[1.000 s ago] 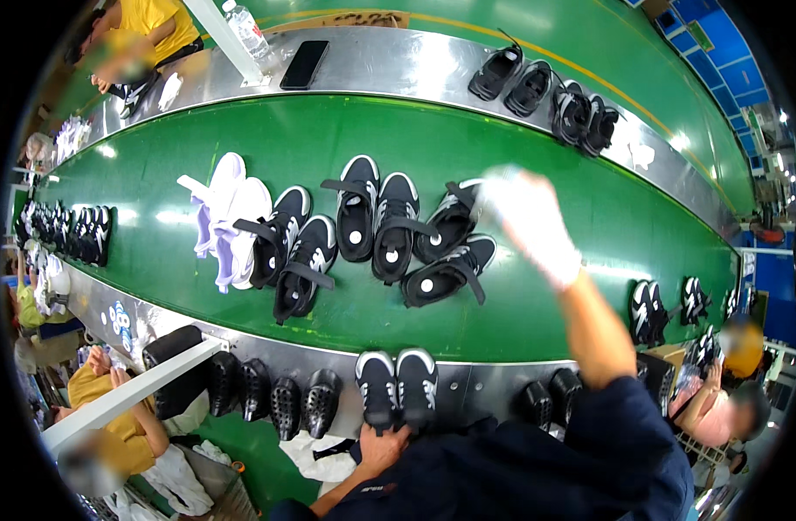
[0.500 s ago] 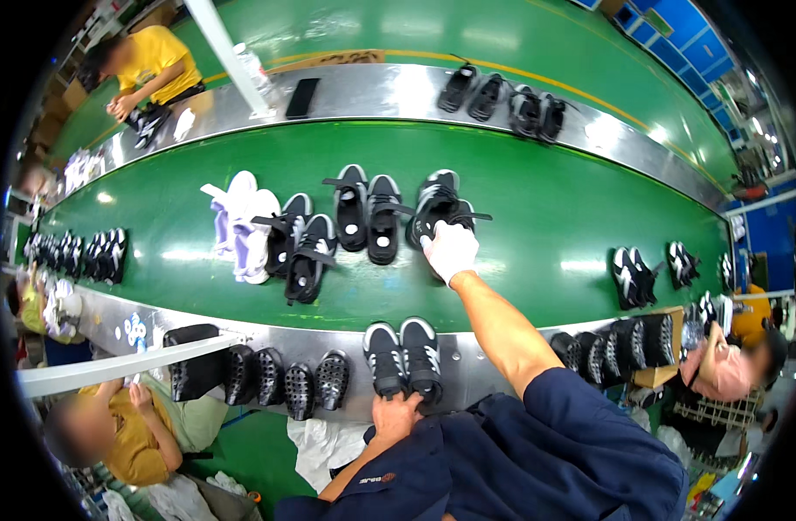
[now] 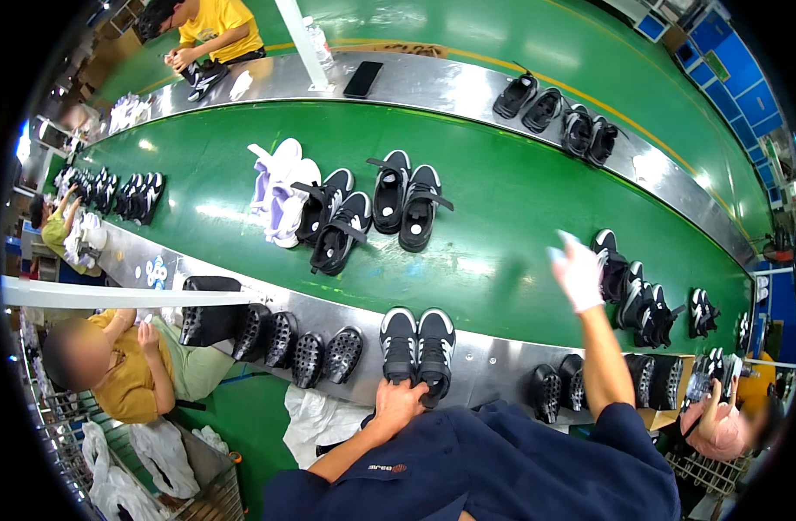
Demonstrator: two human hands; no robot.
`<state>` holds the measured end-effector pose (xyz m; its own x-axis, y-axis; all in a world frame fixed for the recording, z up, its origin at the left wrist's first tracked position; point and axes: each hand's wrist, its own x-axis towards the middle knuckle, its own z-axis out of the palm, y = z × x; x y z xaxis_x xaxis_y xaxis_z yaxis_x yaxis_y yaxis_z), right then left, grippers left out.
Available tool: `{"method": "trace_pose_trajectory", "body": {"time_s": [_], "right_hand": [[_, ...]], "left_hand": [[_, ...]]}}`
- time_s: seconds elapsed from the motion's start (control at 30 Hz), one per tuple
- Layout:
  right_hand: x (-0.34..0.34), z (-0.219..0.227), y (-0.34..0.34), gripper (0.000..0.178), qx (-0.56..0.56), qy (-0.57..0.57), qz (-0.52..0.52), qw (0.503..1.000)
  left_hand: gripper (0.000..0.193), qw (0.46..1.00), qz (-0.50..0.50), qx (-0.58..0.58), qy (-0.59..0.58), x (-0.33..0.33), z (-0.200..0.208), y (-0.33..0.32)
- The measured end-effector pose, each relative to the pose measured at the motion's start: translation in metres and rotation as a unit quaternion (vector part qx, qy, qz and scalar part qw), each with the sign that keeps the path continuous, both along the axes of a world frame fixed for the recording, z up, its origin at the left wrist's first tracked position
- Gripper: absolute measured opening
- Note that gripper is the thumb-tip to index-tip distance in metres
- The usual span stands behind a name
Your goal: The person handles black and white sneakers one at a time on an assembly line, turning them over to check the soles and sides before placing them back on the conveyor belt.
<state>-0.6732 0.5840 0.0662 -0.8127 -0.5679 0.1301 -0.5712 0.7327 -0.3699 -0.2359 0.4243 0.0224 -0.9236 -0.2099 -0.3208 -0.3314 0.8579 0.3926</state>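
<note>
My left hand [image 3: 402, 403] grips the heel ends of a pair of black sneakers with white and grey trim [image 3: 400, 343], which stand side by side, toes away from me, on the metal ledge. My right hand [image 3: 578, 276], in a white glove and smeared by motion, is above the green belt with fingers stretched out and nothing seen in them. Just right of it, partly hidden by the hand, stand black sneakers [image 3: 611, 258]. A black pair with open straps [image 3: 405, 204] sits mid-belt; another black pair [image 3: 333, 226] stands left of it, beside white and lilac shoes [image 3: 281, 195].
Black studded shoe moulds [image 3: 308, 359] line the near ledge on both sides of me. On the far ledge lie a phone [image 3: 363, 80] and several dark shoes [image 3: 546, 109]. A white post [image 3: 302, 43] rises there. People sit at left, far left and right.
My right hand has moved right and let go of the black sneakers, which now stand farther right beside another pair. My left hand stays on its pair. The whole view has shifted.
</note>
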Motion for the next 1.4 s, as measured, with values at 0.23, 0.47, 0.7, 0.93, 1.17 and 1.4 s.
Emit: {"method": "trace_pose_trajectory", "body": {"time_s": [0.23, 0.47, 0.7, 0.93, 1.17, 1.4], "right_hand": [[0.120, -0.002, -0.310, 0.061, 0.096, -0.119, 0.137, 0.979], [0.092, -0.039, -0.238, 0.034, 0.077, -0.049, 0.116, 0.989], [0.004, -0.071, 0.055, 0.055, 0.247, -0.100, -0.105, 0.958], [0.152, 0.050, -0.238, 0.073, -0.136, -0.338, 0.204, 0.909], [0.238, -0.011, -0.454, 0.063, 0.143, -0.227, 0.203, 0.942], [0.163, -0.014, -0.343, 0.033, 0.059, -0.106, 0.200, 0.972]], "left_hand": [[0.033, 1.000, 0.004, -0.011, 0.002, -0.002, -0.002, 0.003], [0.038, 1.000, 0.006, -0.017, 0.023, 0.000, -0.009, 0.003], [0.034, 0.996, 0.011, -0.036, 0.081, -0.003, -0.016, 0.005], [0.026, 0.997, 0.042, -0.006, 0.064, 0.001, -0.003, 0.004], [0.036, 0.998, 0.020, -0.012, 0.066, -0.009, 0.007, 0.001], [0.028, 0.991, 0.031, -0.007, 0.134, -0.018, 0.034, 0.002]]}}
